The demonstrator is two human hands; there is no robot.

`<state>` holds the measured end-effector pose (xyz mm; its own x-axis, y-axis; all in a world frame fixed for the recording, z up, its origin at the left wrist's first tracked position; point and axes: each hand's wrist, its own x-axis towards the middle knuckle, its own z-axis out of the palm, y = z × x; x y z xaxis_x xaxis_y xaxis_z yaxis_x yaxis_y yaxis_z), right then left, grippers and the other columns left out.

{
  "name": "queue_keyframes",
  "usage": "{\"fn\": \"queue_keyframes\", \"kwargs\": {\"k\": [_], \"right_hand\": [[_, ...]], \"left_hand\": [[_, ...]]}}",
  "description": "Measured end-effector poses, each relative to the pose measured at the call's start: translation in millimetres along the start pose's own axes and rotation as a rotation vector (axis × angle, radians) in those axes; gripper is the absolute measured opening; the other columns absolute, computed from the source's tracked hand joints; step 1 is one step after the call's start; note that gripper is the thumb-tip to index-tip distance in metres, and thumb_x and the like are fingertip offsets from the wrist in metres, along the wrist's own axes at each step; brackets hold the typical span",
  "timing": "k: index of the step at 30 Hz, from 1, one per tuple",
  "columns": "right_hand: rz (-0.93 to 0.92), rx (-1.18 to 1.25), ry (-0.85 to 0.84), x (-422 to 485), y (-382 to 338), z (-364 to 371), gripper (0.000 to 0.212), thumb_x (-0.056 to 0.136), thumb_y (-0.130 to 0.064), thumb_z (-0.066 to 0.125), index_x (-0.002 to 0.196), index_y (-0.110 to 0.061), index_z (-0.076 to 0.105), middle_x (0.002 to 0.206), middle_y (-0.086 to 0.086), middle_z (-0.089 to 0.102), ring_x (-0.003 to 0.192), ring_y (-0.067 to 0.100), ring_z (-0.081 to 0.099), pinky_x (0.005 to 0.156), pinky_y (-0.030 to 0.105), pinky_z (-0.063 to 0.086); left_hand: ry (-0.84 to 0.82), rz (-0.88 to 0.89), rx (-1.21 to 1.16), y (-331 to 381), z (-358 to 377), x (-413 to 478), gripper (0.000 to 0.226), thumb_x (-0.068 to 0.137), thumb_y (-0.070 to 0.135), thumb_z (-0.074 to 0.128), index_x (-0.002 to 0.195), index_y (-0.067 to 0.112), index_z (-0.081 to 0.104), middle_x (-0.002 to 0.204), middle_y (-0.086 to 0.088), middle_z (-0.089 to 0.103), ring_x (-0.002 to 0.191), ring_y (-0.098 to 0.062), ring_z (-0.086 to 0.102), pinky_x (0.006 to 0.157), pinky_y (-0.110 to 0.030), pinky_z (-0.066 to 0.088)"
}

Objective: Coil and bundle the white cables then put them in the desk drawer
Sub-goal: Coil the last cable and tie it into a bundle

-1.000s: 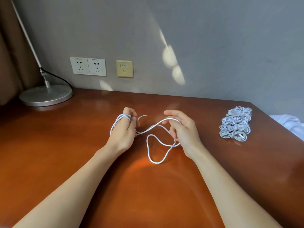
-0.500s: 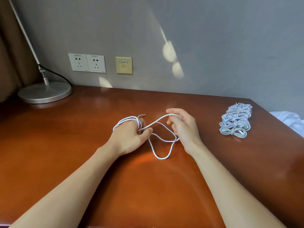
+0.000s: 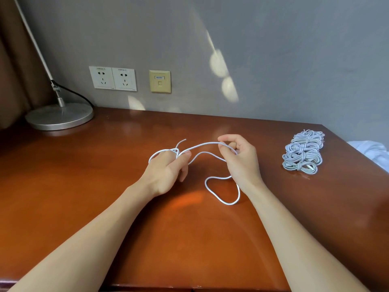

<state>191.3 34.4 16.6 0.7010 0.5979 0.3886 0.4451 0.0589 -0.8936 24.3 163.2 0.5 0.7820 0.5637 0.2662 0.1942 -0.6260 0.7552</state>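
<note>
Centrally, left hand [image 3: 166, 171] and right hand [image 3: 240, 159] grip 1 white cable [image 3: 223, 202]; bundles [image 3: 303, 152] sit near desk [image 3: 84, 186] edge.

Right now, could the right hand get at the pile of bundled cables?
Probably yes: bare desk lies between the right hand and the bundled cables, though it pinches the loose cable and must release it first.

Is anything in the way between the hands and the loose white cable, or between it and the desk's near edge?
Nothing visible. Both hands hold the cable: the left hand has it wound round its fingers, and the right hand pinches the strand. Its slack loop lies on open desk toward the near edge. The drawer is out of view.
</note>
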Motion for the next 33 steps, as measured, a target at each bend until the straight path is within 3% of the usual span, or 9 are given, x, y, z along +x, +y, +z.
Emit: {"fn": "queue_keyframes", "kwargs": {"k": [5, 8, 12, 17, 20, 24, 27, 33], "right_hand": [[-0.118, -0.089, -0.053, -3, 1, 1, 0.016, 0.097, -0.011, 0.066, 0.100, -0.025, 0.074, 0.082, -0.014, 0.061, 0.074, 0.002, 0.060, 0.064, 0.011, 0.046], [-0.171, -0.152, -0.091, -3, 3, 2, 0.016, 0.096, -0.008, 0.067, 0.100, -0.021, 0.075, 0.083, -0.014, 0.059, 0.070, 0.001, 0.056, 0.062, 0.009, 0.042], [-0.200, -0.179, -0.176, -2, 6, 4, 0.013, 0.097, -0.011, 0.069, 0.101, -0.021, 0.076, 0.087, -0.011, 0.064, 0.074, 0.003, 0.058, 0.064, 0.010, 0.044], [-0.187, -0.161, -0.241, -4, 6, 6, 0.013, 0.097, -0.017, 0.071, 0.107, -0.023, 0.077, 0.096, -0.011, 0.069, 0.087, 0.006, 0.067, 0.072, 0.013, 0.052], [-0.124, -0.111, -0.310, -5, 4, 5, 0.014, 0.096, -0.023, 0.073, 0.110, -0.027, 0.074, 0.091, -0.006, 0.071, 0.080, 0.010, 0.074, 0.071, 0.021, 0.060], [-0.078, -0.171, -0.400, -5, 5, 6, 0.015, 0.097, -0.026, 0.072, 0.111, -0.029, 0.073, 0.085, -0.009, 0.072, 0.068, 0.012, 0.072, 0.065, 0.019, 0.056], [-0.028, -0.184, -0.471, -6, 6, 6, 0.016, 0.097, -0.029, 0.071, 0.113, -0.030, 0.073, 0.087, -0.011, 0.074, 0.067, 0.012, 0.071, 0.062, 0.017, 0.053], [0.015, -0.205, -0.572, -7, 6, 6, 0.017, 0.094, -0.035, 0.075, 0.110, -0.034, 0.075, 0.085, -0.014, 0.074, 0.076, 0.003, 0.070, 0.064, 0.016, 0.053]], "left_hand": [[-0.091, -0.001, -0.396, 7, 2, 1, 0.075, 0.100, 0.044, 0.024, 0.046, 0.002, 0.051, 0.047, -0.008, 0.032, 0.049, -0.017, 0.030, 0.053, -0.023, 0.031], [-0.082, -0.077, -0.647, 7, 0, 2, 0.073, 0.104, 0.037, 0.021, 0.045, 0.002, 0.046, 0.047, -0.008, 0.029, 0.050, -0.024, 0.023, 0.051, -0.031, 0.020], [-0.147, -0.143, -1.007, 8, -7, 7, 0.065, 0.100, 0.034, 0.024, 0.045, 0.007, 0.044, 0.052, 0.000, 0.012, 0.052, -0.018, 0.010, 0.056, -0.039, 0.006], [-0.085, -0.187, -1.281, 8, -13, 9, 0.062, 0.102, 0.033, 0.025, 0.048, 0.011, 0.044, 0.054, -0.002, 0.012, 0.049, -0.016, 0.010, 0.052, -0.033, 0.011], [-0.033, -0.201, -1.499, 9, -16, 9, 0.060, 0.105, 0.035, 0.024, 0.054, 0.013, 0.048, 0.056, 0.002, 0.013, 0.049, -0.013, 0.009, 0.050, -0.028, 0.015], [-0.020, -0.228, -1.757, 8, -20, 10, 0.050, 0.106, 0.038, 0.027, 0.068, 0.015, 0.048, 0.057, 0.006, 0.020, 0.049, -0.011, 0.014, 0.049, -0.025, 0.022], [-0.019, -0.217, -1.848, 6, -21, 11, 0.042, 0.105, 0.035, 0.030, 0.076, 0.014, 0.052, 0.060, 0.007, 0.022, 0.048, -0.011, 0.019, 0.051, -0.024, 0.023], [0.142, -0.233, -1.929, 2, -26, 15, 0.051, 0.109, 0.040, 0.030, 0.111, 0.006, 0.067, 0.065, 0.005, 0.029, 0.053, -0.010, 0.023, 0.056, -0.025, 0.027]]}}
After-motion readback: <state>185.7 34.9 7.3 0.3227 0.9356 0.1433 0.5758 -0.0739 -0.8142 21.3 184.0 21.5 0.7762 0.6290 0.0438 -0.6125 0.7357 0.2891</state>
